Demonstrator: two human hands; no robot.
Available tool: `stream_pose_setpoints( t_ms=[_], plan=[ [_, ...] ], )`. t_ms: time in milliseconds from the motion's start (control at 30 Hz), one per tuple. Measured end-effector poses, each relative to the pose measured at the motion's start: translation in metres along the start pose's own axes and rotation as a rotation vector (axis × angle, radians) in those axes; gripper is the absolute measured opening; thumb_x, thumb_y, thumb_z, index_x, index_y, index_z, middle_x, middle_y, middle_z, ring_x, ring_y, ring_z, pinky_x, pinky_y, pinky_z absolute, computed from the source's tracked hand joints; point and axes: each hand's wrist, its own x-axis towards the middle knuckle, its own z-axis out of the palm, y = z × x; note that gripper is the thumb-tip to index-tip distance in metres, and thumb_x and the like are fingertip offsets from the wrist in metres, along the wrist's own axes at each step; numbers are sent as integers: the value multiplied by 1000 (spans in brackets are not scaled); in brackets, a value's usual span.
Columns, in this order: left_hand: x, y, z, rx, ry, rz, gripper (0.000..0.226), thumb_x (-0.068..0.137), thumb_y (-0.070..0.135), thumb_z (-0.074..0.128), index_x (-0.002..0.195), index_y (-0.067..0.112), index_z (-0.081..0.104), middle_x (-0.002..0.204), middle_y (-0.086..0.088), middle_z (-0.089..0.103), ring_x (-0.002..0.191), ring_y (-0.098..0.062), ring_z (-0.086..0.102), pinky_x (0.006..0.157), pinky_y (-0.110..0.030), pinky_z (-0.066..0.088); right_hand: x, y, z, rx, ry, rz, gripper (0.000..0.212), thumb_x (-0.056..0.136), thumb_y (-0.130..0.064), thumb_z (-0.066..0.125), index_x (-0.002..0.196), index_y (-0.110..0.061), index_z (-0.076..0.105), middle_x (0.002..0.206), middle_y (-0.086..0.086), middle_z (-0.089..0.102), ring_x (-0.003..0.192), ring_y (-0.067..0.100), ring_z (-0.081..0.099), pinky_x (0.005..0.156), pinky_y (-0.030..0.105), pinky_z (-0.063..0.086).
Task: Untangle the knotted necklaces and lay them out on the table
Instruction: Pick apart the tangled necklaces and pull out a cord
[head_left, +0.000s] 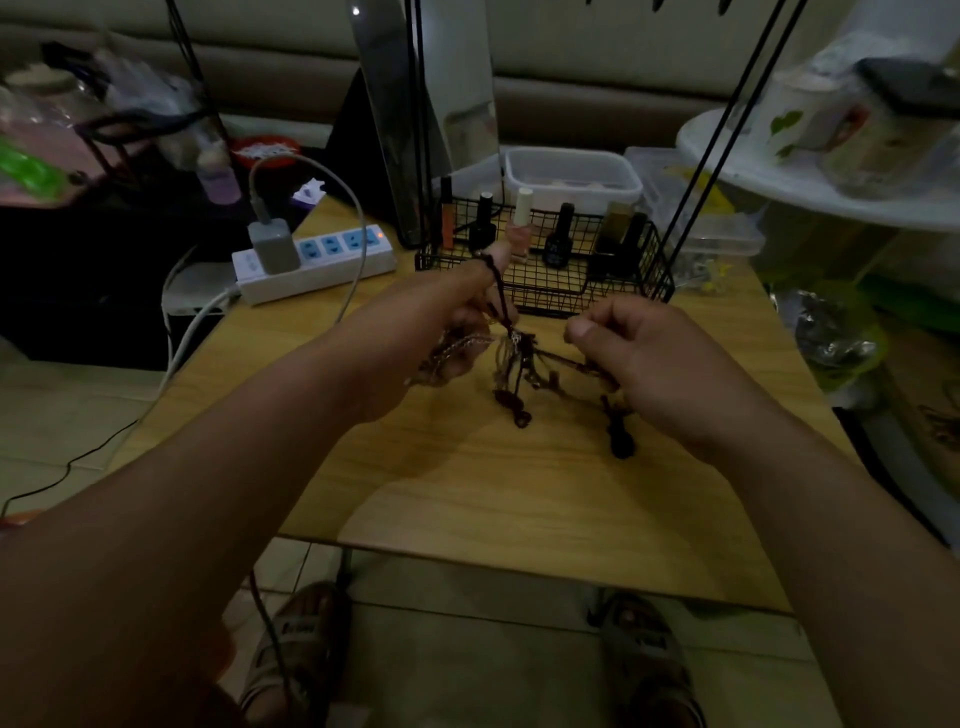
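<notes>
I see my left hand (457, 322) gripping and my right hand (639, 358) pinching the knotted bundle of dark cord and pale chain necklaces (519, 358) (detail blurred), held between them over the light wooden table (519, 499).

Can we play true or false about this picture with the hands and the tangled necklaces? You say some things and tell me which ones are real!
1. The left hand and the right hand both hold the necklaces. True.
2. The necklaces lie in neat straight lines on the table. False: they are knotted in a bunch between the two hands.
3. The wire basket has nail polish bottles in it. True.
4. Nothing is plugged into the power strip. False: a grey charger with a white cable is plugged into it.
</notes>
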Motion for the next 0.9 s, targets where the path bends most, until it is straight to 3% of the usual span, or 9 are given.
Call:
stream_pose_setpoints(
  t_ms=[67,133,200,267,400,533,700,800,900],
  plan=[
    [3,0,-5,-19,28,33,64,86,74,55,101,14,71,64,5,44,55,-11,38,53,-27,27,-2,0,-7,-68,-43,-32,25,101,-49,57,94,-28,69,89,-6,71,82,14,66,71,35,52],
    [4,1,-7,-27,50,81,46,90,70,63,79,25,66,65,6,36,56,-12,34,56,-30,25,-4,-1,-16,-62,-87,-37,31,98,-54,58,88,-28,72,78,-11,71,70,6,65,61,28,51],
    [6,0,-7,60,85,105,49,85,71,68,84,21,69,66,7,38,59,-11,36,61,-31,29,-6,-3,-23,0,-142,-32,32,94,-54,61,79,-28,72,63,-14,64,56,0,57,57,23,46],
    [8,-2,-7,202,133,129,53,82,66,71,95,15,69,65,15,50,63,-7,44,65,-29,36,-5,-2,-28,10,-181,-50,28,90,-51,68,76,-26,71,59,-15,62,53,-3,54,61,27,46],
    [9,-6,-10,375,141,144,6,94,26,74,97,25,69,82,8,64,71,-8,54,69,-33,46,-3,3,-35,30,-147,-71,19,91,-37,73,87,-18,73,62,-7,60,56,4,53,64,30,45],
    [8,-11,-11,451,186,129,20,97,10,64,102,29,69,81,1,59,73,-15,54,71,-40,49,3,10,-45,162,-51,-30,27,99,-39,64,82,-17,65,60,-2,51,55,14,48,57,33,41],
    [7,-12,-4,368,200,120,7,99,24,68,100,17,69,80,1,61,67,-13,51,63,-33,45,2,9,-48,305,-33,2,37,103,-43,56,77,-17,53,60,-1,43,58,19,45,59,34,38],
    [7,-11,-3,337,204,100,24,99,36,68,92,13,72,65,8,60,64,-13,52,63,-32,48,-2,10,-48,165,-26,-27,48,96,-53,62,66,-16,55,56,4,51,58,19,50,67,37,43],
    [7,-10,-3,140,142,74,31,101,32,65,75,15,67,65,4,56,69,-15,61,81,-41,57,-2,14,-47,16,-18,-38,48,91,-48,71,65,-10,57,59,8,59,49,8,53,70,36,47]
  ],
)
